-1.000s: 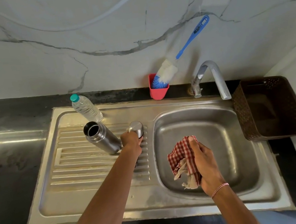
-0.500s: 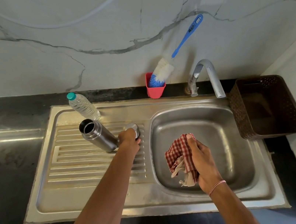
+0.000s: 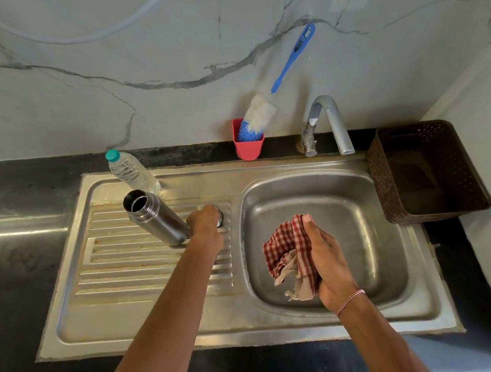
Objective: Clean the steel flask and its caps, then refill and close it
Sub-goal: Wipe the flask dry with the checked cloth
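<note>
Reaching across the ribbed draining board (image 3: 125,285), the left hand (image 3: 206,222) has its fingers curled over a small shiny steel cap (image 3: 218,214) just beside the steel flask (image 3: 156,219), a brushed cylinder standing uncapped on the ridges, probably so it drains. The right hand (image 3: 327,263) clutches a bunched red-checked cloth (image 3: 283,250) above the smooth steel basin (image 3: 371,214), seemingly ready for wiping. A clear ribbed water bottle (image 3: 132,171) waits behind the flask, likely for the refill.
</note>
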The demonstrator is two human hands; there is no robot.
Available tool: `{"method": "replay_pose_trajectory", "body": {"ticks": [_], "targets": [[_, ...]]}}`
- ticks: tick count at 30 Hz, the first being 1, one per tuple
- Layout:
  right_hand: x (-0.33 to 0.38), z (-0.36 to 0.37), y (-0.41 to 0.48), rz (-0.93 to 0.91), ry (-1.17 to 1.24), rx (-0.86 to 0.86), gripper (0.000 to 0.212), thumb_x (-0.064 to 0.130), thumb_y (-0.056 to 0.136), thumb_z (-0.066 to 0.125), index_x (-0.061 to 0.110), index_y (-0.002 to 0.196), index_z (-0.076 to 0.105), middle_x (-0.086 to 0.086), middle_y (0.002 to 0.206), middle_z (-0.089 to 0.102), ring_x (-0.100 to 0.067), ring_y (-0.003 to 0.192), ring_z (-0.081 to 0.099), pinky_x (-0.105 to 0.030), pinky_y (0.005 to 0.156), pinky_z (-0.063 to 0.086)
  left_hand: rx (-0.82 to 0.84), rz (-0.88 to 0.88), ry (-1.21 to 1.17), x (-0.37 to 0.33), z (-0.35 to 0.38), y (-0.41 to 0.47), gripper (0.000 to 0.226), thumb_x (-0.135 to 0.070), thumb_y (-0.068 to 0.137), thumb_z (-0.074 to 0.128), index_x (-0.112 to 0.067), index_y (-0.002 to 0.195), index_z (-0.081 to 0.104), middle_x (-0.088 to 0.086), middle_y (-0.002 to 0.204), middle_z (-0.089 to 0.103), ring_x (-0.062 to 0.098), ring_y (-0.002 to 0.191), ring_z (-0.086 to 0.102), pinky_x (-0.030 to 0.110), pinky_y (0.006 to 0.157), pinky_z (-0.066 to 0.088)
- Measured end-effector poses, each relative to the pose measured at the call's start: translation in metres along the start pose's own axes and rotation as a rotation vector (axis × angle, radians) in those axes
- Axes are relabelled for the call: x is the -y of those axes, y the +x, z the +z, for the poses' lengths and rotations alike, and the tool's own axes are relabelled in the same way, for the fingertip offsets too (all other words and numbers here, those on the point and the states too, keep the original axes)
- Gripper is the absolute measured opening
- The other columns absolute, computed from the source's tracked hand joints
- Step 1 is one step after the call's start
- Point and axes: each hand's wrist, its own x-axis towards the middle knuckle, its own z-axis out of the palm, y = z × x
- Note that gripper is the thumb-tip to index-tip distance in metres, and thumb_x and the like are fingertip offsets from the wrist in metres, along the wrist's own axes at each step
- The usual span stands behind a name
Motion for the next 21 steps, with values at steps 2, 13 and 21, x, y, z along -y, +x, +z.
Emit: {"method": "replay_pose_trajectory", "body": {"ticks": [2,13,21], "targets": [[0.000,-0.001,-0.003,0.017,0.065,0.026,0.053,0.056,0.092,0.062,0.009,0.117,0.068,-0.016,0.082,0.075,-0.022,0.065,0.069,-0.035,0.059,0.061,-0.148,-0.016,-0.293,-0.012,0.007,-0.018,0.035,-0.012,0.103,0.053,-0.013,0.138,0.055,-0.002,0.126,0.063,0.017,0.118,0.061,0.027,0.093,0.053],[-0.003,-0.002,-0.018,0.053,0.376,0.385,0.058,0.007,0.086,0.071,-0.009,0.138,0.051,-0.037,0.129,0.059,-0.043,0.105,0.068,-0.050,0.081,0.060,0.185,0.112,-0.471,-0.022,0.033,-0.164,0.033,-0.044,0.096,0.068,-0.014,0.110,0.073,0.003,0.097,0.080,0.019,0.088,0.078,0.034,0.077,0.064],[-0.017,-0.009,-0.015,0.046,0.331,0.375,0.053,0.045,0.101,0.054,0.006,0.135,0.062,-0.021,0.131,0.063,-0.032,0.113,0.060,-0.053,0.102,0.049,-0.140,0.579,0.131,-0.035,0.001,-0.177,0.039,-0.040,0.103,0.056,-0.016,0.074,0.061,-0.001,0.061,0.064,0.014,0.050,0.062,0.029,0.046,0.053]]}}
